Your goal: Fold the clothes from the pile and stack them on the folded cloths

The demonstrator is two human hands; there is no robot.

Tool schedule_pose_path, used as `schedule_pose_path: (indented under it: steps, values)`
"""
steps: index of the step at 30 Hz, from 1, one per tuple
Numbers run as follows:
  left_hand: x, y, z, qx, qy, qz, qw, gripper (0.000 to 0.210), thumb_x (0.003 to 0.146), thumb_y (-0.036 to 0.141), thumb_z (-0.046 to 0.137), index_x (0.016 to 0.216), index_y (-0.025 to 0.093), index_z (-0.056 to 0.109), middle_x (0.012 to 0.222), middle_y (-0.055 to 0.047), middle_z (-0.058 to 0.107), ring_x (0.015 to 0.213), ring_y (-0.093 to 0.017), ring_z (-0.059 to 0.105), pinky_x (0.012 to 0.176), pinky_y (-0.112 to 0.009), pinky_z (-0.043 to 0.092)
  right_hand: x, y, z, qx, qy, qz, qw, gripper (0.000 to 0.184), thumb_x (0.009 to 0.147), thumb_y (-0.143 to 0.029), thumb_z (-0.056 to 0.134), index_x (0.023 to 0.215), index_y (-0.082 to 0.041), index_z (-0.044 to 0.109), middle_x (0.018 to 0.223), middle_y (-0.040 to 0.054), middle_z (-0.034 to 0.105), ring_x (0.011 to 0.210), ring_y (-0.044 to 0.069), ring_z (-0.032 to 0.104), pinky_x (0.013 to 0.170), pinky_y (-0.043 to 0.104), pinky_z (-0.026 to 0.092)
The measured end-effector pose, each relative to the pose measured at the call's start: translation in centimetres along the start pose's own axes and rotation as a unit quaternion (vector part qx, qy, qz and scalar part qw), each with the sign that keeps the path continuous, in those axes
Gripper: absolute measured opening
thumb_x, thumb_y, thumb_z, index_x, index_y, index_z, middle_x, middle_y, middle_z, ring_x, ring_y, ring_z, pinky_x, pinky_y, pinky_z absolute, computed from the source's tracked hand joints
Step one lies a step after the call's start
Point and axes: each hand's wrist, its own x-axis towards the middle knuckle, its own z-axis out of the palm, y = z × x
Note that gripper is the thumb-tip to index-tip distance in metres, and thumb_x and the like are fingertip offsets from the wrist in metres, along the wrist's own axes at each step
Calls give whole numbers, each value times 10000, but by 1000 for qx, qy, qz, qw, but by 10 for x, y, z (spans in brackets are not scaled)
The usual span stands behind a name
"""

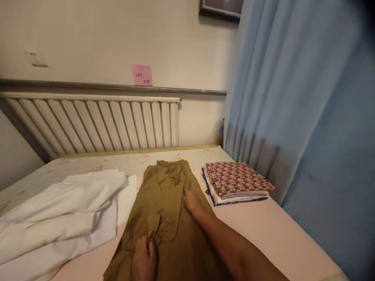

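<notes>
Head: olive buttoned garment [170,197] lengthwise on pink sheet [281,226], between loose white cloth [70,199] and folded fabric stack [237,179] | left hand [144,259] pinching its front, right hand [192,201] grasping its front edge | stack looks done; garment, white cloth seemingly not yet folded

Garment [168,218] lies on surface [249,226], btwn cloth heap [67,207] on L & folded stack [238,179] on R. Hands are on garment (R hand [192,201] farther back than L hand [144,257]). Radiator [117,123] behind, toward L; curtain [263,97] R of stack.
</notes>
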Motion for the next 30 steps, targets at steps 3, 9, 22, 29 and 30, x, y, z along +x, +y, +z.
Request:
schedule_pose_path:
  steps: [3, 9, 22, 29, 30]
  values:
    - [1, -1, 1, -1, 4, 4, 1000, 173, 872, 333, 355, 756, 265, 464, 794, -52, 607, 796, -234, 612, 725, -338, 444, -9, 8, -4, -20, 7, -10, 1000, 358, 922, -160, 391, 1183, -123, 633, 1097, 171, 690, 1041, 259, 630, 948, 361, 423]
    - [2, 0, 0, 23, -12, 13, 1000, 180, 900, 319, 347, 793, 248, 474, 796, -43, 590, 768, -214, 595, 686, -315, 409, -42, 45, -15, -38, -16, -85, 996, 494, 924, -314, 511, 1373, -109, 490, 1472, 161, 439, 1398, 263, 334, 1160, 418, 241]
    - [6, 9, -5, 83, -22, 28, 996, 208, 910, 285, 359, 711, 243, 396, 768, -26, 563, 750, -185, 568, 686, -291, 396, -163, 78, -51, -27, -120, -154, 980, 649, 921, -449, 537, 1481, -170, 363, 1566, 106, 287, 1463, 266, 189, 1200, 463, 188]
    - [7, 9, -6, 76, -23, 36, 996, 205, 904, 289, 352, 717, 243, 422, 807, -49, 591, 807, -199, 586, 716, -296, 417, -212, 89, -69, -1, -124, -183, 975, 608, 935, -413, 517, 1486, -213, 357, 1565, 51, 304, 1456, 248, 221, 1211, 448, 186]
    - [7, 9, -6, 75, -23, 34, 996, 207, 902, 294, 354, 715, 243, 427, 806, -50, 594, 803, -200, 589, 715, -296, 421, -214, 89, -70, -1, -118, -183, 976, 591, 938, -402, 513, 1481, -220, 368, 1560, 45, 318, 1452, 246, 233, 1210, 448, 192]
